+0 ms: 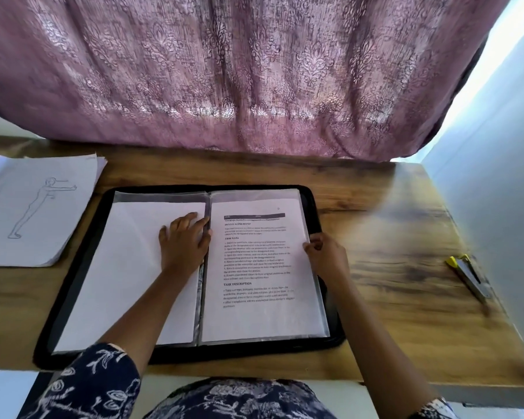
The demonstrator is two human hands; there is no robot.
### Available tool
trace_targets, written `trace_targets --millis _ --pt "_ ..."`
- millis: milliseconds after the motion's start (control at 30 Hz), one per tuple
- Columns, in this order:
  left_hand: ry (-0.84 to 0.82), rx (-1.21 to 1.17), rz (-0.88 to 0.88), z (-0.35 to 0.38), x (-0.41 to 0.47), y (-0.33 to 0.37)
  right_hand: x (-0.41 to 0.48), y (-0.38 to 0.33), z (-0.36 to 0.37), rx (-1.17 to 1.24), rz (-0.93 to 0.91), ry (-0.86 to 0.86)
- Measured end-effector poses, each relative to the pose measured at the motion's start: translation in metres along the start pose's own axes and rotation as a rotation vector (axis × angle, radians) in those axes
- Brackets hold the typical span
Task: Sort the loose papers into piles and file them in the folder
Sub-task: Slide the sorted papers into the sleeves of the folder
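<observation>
A black zip folder (73, 285) lies open on the wooden table, with clear plastic sleeves inside. The left sleeve holds a blank white sheet (124, 267). In the right sleeve sits a printed text page (260, 267). My left hand (183, 240) rests flat on the left sheet, fingers spread, its fingertips near the spine. My right hand (325, 252) pinches the right edge of the printed page or its sleeve. A pile of loose papers (34, 213), topped by a pencil drawing of a standing figure, lies left of the folder.
A stapler (469, 275) with a yellow end lies near the table's right edge. A pink patterned curtain (239, 71) hangs along the back of the table (390, 237). Bare wood shows to the right of the folder.
</observation>
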State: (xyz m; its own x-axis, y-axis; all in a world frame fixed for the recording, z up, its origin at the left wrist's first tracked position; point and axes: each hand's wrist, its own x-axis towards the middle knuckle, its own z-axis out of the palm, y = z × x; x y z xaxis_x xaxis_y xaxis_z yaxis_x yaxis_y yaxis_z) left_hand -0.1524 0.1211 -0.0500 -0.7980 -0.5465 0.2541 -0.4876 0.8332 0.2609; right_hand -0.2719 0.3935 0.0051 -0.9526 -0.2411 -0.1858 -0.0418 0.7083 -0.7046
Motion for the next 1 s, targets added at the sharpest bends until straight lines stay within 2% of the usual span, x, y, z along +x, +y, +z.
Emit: trace_targets --millis 133,200,433,700,833,900,1000 --pt "0.010 -0.009 0.004 0.000 -0.001 0.001 0.008 0.000 -0.006 0.072 0.083 -0.096" --pt "0.010 -0.010 0.002 -0.001 -0.001 0.002 0.010 0.000 -0.007 0.079 0.092 -0.091" --pt "-0.019 -0.028 -0.005 -0.004 -0.004 0.003 -0.001 -0.011 0.005 -0.334 -0.037 -0.103" --pt "-0.127 -0.049 -0.019 -0.010 -0.003 0.003 0.016 -0.010 -0.005 -0.094 0.060 -0.124" --pt "-0.135 -0.028 -0.016 -0.009 -0.002 0.003 0.019 -0.006 -0.009 0.002 0.033 -0.136" --pt "-0.129 -0.013 -0.012 -0.009 -0.002 0.004 0.017 -0.005 -0.010 -0.033 -0.002 -0.153" --pt "-0.121 -0.025 -0.009 -0.010 -0.002 0.004 0.016 -0.001 -0.006 -0.085 -0.105 -0.082"
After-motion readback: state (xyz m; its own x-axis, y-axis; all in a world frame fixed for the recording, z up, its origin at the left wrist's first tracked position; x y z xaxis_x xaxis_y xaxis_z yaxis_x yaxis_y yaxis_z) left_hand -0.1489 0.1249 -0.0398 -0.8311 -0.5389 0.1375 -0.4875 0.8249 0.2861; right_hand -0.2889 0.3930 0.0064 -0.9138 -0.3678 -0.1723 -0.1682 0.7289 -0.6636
